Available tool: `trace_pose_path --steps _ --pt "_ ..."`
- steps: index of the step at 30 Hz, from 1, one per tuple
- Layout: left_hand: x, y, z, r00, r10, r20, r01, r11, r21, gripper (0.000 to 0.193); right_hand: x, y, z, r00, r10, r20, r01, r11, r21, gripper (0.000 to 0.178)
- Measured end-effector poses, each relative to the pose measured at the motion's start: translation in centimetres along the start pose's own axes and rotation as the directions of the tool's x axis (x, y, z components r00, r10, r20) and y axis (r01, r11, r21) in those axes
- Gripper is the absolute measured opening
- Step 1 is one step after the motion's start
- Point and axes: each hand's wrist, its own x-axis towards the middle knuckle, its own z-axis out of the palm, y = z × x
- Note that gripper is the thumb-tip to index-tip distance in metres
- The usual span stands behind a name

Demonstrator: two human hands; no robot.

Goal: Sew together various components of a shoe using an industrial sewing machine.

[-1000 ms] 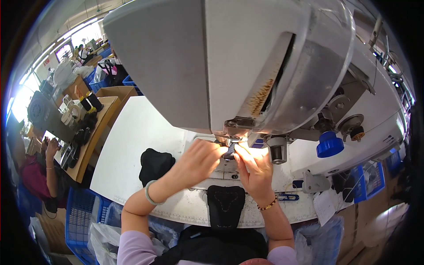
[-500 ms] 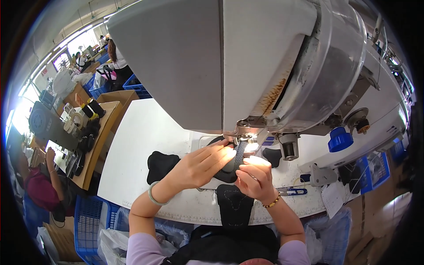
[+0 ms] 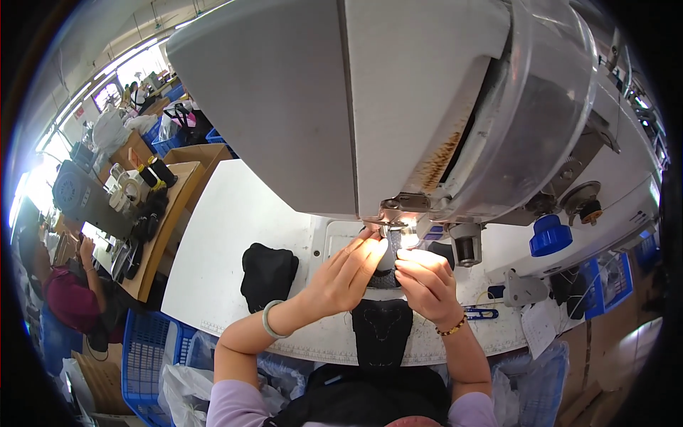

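Observation:
Under the lit needle area of a sewing machine point(image 3: 405, 203) lies a dark, curved fabric piece point(image 3: 385, 280) with a grey textured strip point(image 3: 395, 245) along it. My left hand point(image 3: 350, 274) holds the piece from the left, fingers close together and tips beside the presser foot. My right hand point(image 3: 431, 283) is closed in a pinch at the strip's right edge, its other fingers curled. The fingertips and much of the piece are partly hidden by the hands and glare. Just below, a black shaped pad point(image 3: 382, 331) with stitched outlines lies over the table's front edge.
Another black pad point(image 3: 269, 276) rests left on the white table point(image 3: 213, 249). Blue thread snips point(image 3: 482, 313) lie to the right. The machine head overhangs the work. Blue crates point(image 3: 146, 356) stand below left; a co-worker point(image 3: 75, 299) sits at the far left.
The fabric piece has shifted away from me under the needle, less of it showing in front. My right hand has moved slightly right and up. The whole view has shifted a little.

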Motion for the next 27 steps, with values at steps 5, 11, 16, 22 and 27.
trace_pose_path --steps 5,11,16,22,27 --pt "-0.2 -1.5 0.7 0.998 0.048 -0.04 -0.049 0.999 -0.02 0.036 0.1 -0.1 0.3 1.0 0.002 0.022 -0.001 0.998 -0.065 0.024" --pt "-0.2 -2.4 1.3 0.997 0.033 -0.075 -0.04 0.995 -0.089 0.035 -0.3 0.2 0.9 0.993 0.117 0.034 -0.111 0.982 -0.155 0.023" --pt "-0.5 -3.6 2.0 0.998 0.011 -0.07 -0.022 0.987 -0.158 0.036 1.3 0.0 0.9 0.983 0.183 0.001 -0.183 0.982 -0.051 0.028" --pt "-0.9 -3.9 2.5 0.999 -0.05 -0.022 0.047 0.989 -0.139 0.035 1.0 0.1 1.0 0.977 0.214 0.004 -0.213 0.973 -0.084 0.029" --pt "0.2 -4.6 1.0 0.995 -0.095 -0.022 0.086 0.963 -0.255 0.029 1.0 -0.1 1.0 0.967 0.255 -0.006 -0.254 0.962 -0.1 0.03"
